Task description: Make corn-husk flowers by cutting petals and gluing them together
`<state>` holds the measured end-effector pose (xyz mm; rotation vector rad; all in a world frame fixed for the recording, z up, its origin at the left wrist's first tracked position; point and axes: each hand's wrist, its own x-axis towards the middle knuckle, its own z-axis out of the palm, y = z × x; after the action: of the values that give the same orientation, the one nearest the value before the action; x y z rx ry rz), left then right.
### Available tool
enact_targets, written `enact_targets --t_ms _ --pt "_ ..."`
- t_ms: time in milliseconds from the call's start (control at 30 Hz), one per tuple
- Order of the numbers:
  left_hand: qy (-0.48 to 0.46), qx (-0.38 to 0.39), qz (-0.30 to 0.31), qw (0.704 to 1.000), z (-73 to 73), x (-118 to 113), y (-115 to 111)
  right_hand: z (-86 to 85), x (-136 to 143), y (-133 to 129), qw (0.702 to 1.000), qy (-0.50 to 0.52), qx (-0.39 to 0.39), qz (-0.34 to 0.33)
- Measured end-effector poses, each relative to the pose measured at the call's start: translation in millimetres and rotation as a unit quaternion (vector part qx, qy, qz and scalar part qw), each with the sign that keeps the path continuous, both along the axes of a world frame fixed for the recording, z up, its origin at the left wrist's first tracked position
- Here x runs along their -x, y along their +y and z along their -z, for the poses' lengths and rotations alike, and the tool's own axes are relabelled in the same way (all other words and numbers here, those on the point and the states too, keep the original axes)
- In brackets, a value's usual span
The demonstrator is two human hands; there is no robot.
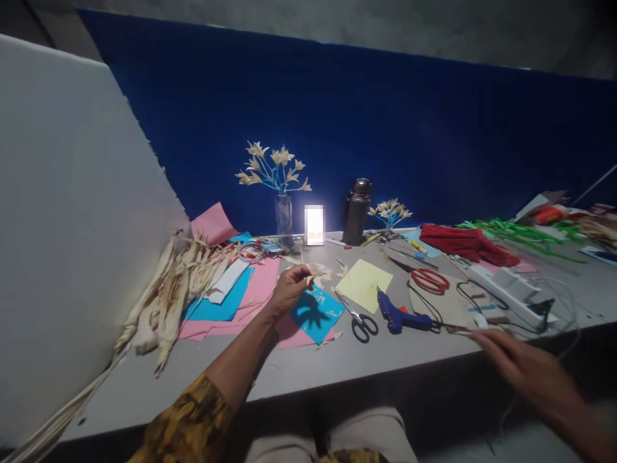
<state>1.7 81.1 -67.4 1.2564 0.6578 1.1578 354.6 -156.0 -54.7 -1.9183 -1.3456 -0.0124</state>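
My left hand (290, 288) is raised over the middle of the table, thumb and fingers pinched on a pale husk flower (319, 273). Below it the flower's dark shadow falls on a blue paper sheet (328, 321) strewn with small scraps. My right hand (518, 361), partly blurred, is at the table's front edge on the right. Its fingertips are closed around something thin that I cannot make out. Just left of those fingertips lies a blue glue gun (402, 315). Black-handled scissors (364, 326) and a yellow paper sheet (365, 285) lie between the hands.
Husk flowers stand in a glass vase (284, 222), near a bright blurred light (315, 225) and a dark flask (357, 215). Dried husks (168, 302) are heaped at left. Red-handled scissors (429, 280), a red cloth (467, 244) and a power strip (511, 292) with cables occupy the right.
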Motion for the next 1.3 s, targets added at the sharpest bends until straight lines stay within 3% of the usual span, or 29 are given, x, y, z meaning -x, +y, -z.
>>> enact_targets --t_ms 67,133,233,333,633,900,1133,1300 --pt "0.000 -0.010 0.002 1.000 3.8 -2 0 9.4 44 52 0.990 0.069 0.033 -0.121" --pt "0.002 -0.013 0.003 1.000 6.9 -3 -1 15.0 96 100 0.973 0.114 0.004 -0.199" --pt "-0.001 0.030 0.014 0.999 7.7 -3 -5 18.0 161 153 0.943 0.216 -0.042 -0.248" --pt "-0.017 0.081 0.030 0.996 5.5 -4 -11 21.1 191 179 0.912 0.285 -0.017 -0.294" --pt "0.007 0.119 0.000 0.993 9.1 -9 -14 26.9 197 190 0.884 0.340 0.004 -0.321" --pt "0.059 0.046 -0.006 0.997 13.7 -9 -10 40.1 204 188 0.889 0.343 -0.020 -0.301" --pt "0.020 0.086 -0.019 0.996 17.1 -11 -8 46.3 203 192 0.895 0.341 -0.027 -0.285" --pt "-0.010 0.120 -0.059 0.991 10.4 -10 -8 47.7 198 193 0.906 0.332 -0.018 -0.263"
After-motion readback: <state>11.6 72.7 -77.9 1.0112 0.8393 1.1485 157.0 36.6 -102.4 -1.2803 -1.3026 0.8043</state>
